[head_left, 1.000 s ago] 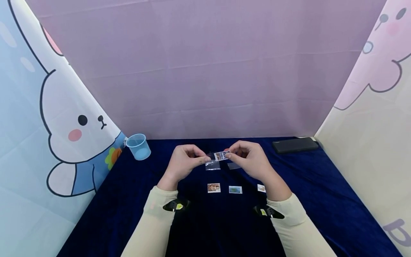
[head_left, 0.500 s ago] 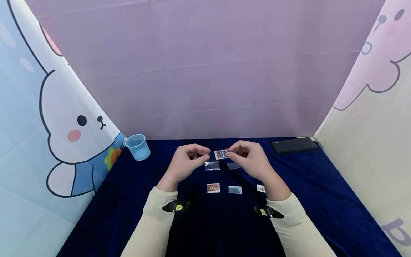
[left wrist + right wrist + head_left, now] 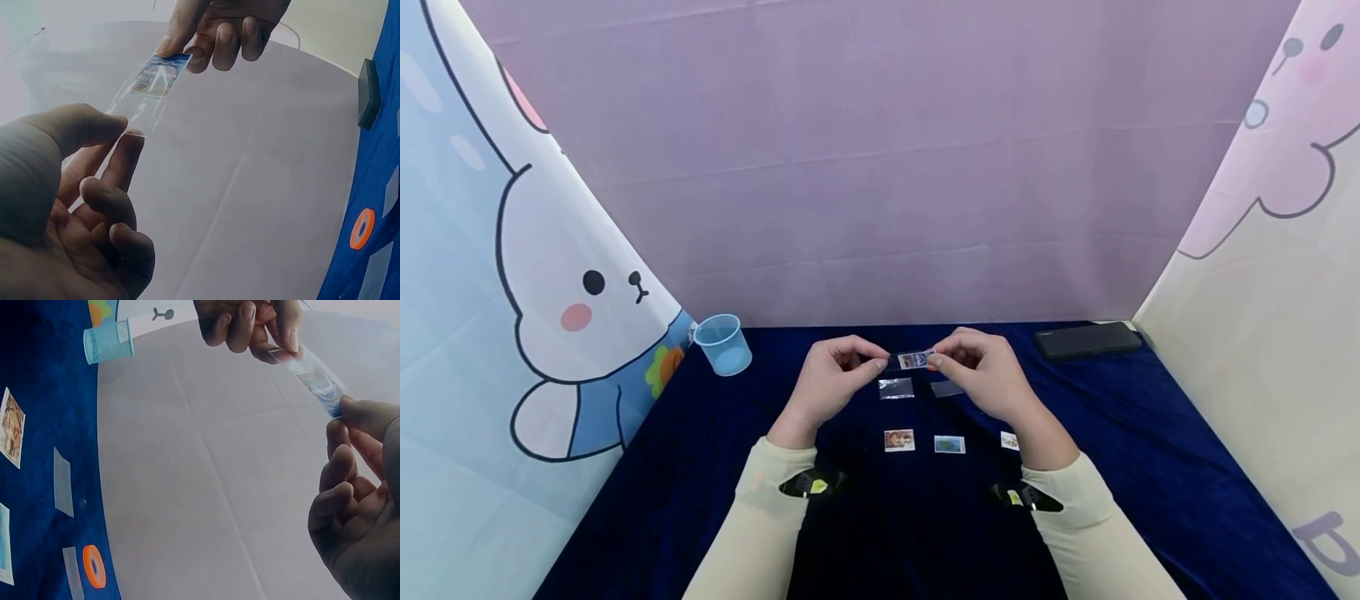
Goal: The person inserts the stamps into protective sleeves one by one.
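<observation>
Above the cloth my left hand [image 3: 831, 379] pinches the near end of a small clear plastic sleeve [image 3: 136, 117] between thumb and index finger. Opposite it, my right hand [image 3: 988, 375] pinches the edge of a stamp [image 3: 914, 360] with a blue and tan picture. Most of that stamp [image 3: 156, 78] appears to lie within the clear sleeve, as both wrist views show; whether the right fingers also grip the sleeve is hard to tell. On the cloth below lie a brown stamp [image 3: 899, 440], a blue-green stamp [image 3: 950, 444] and a pale one [image 3: 1010, 440], partly hidden by the right wrist.
Two clear sleeves lie flat, a left one [image 3: 896, 388] and a right one [image 3: 946, 388], on the dark blue cloth [image 3: 1150, 467]. An orange ring [image 3: 94, 566] sits beyond them. A light blue cup [image 3: 723, 344] stands back left, a flat black object [image 3: 1088, 339] back right.
Both hands stay almost in place. The left fingertips parted slightly half a second ago and now pinch the sleeve again. The held stamp has shifted slightly in tilt.
</observation>
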Action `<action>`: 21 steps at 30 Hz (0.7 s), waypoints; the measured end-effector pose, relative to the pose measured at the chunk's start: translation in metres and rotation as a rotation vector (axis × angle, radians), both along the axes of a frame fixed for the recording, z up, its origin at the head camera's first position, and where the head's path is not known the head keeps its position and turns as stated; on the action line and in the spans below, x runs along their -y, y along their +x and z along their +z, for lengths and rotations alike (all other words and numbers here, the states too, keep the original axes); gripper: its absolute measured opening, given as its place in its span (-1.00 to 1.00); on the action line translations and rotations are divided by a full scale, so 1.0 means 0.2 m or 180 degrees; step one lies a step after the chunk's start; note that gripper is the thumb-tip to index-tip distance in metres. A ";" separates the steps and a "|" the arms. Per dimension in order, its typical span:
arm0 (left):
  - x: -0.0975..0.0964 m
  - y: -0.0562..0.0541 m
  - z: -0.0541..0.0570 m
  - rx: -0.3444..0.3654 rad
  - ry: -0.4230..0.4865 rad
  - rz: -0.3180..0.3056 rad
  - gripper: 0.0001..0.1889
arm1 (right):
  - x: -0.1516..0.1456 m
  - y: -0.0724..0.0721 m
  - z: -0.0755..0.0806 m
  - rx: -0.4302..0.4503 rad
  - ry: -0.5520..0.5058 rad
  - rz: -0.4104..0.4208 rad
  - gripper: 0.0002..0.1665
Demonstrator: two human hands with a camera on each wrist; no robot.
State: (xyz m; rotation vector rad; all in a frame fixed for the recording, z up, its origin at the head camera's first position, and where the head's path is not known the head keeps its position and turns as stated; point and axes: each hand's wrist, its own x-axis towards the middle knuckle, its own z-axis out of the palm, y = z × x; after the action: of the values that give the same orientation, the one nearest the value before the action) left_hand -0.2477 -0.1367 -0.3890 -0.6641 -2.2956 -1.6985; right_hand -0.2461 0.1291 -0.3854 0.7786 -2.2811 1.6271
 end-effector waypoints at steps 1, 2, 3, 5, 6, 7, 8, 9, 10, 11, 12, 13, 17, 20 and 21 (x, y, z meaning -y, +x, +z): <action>0.00 0.00 0.00 -0.0008 0.0000 -0.0011 -0.94 | 0.00 0.00 0.00 -0.0011 0.0009 -0.0001 -0.96; 0.00 0.00 0.00 -0.0017 0.0001 -0.0021 -0.94 | 0.00 0.00 0.00 -0.0017 0.0017 0.0002 -0.96; 0.00 0.01 0.00 -0.0024 0.0011 -0.0038 -0.93 | 0.00 0.00 0.00 -0.0024 0.0026 0.0007 -0.95; 0.00 0.01 0.00 -0.0036 0.0023 -0.0055 -0.93 | 0.00 0.00 -0.01 -0.0036 0.0044 0.0009 -0.95; 0.00 0.01 0.00 -0.0044 0.0023 -0.0057 -0.93 | 0.00 0.00 -0.01 -0.0036 0.0049 0.0008 -0.94; 0.00 0.01 0.00 -0.0050 0.0025 -0.0056 -0.93 | -0.01 0.00 -0.01 -0.0036 0.0052 0.0002 -0.93; 0.00 0.01 0.01 -0.0055 0.0024 -0.0049 -0.92 | -0.01 0.00 0.00 -0.0031 0.0050 -0.0002 -0.93; 0.00 0.01 0.01 -0.0058 0.0028 -0.0044 -0.92 | -0.01 0.00 0.00 -0.0024 0.0048 -0.0008 -0.92; 0.00 0.01 0.01 -0.0060 0.0032 -0.0035 -0.92 | -0.01 0.00 0.00 -0.0018 0.0051 -0.0020 -0.93; 0.00 0.01 0.01 -0.0060 0.0037 -0.0032 -0.91 | -0.01 0.01 0.00 -0.0018 0.0057 -0.0028 -0.93; 0.00 0.01 0.01 -0.0061 0.0041 -0.0030 -0.91 | -0.01 0.01 0.00 -0.0010 0.0063 -0.0030 -0.93; 0.00 0.01 0.01 -0.0056 0.0051 -0.0038 -0.91 | -0.01 0.01 0.00 -0.0005 0.0070 -0.0029 -0.94; 0.00 0.02 0.01 -0.0035 0.0080 -0.0083 -0.90 | -0.01 0.00 0.00 -0.0035 0.0095 -0.0015 -0.95; -0.01 0.01 0.01 -0.0028 0.0089 -0.0094 -0.89 | -0.01 0.00 0.00 -0.0073 0.0095 -0.0020 -0.94; -0.01 0.01 0.01 -0.0025 0.0090 -0.0093 -0.89 | -0.01 0.00 0.00 -0.0081 0.0092 -0.0023 -0.93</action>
State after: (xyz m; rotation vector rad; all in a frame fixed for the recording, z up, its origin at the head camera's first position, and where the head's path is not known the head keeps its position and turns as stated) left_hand -0.2451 -0.1356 -0.3871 -0.7008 -2.2630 -1.7346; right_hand -0.2460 0.1306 -0.3849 0.7922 -2.2922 1.5755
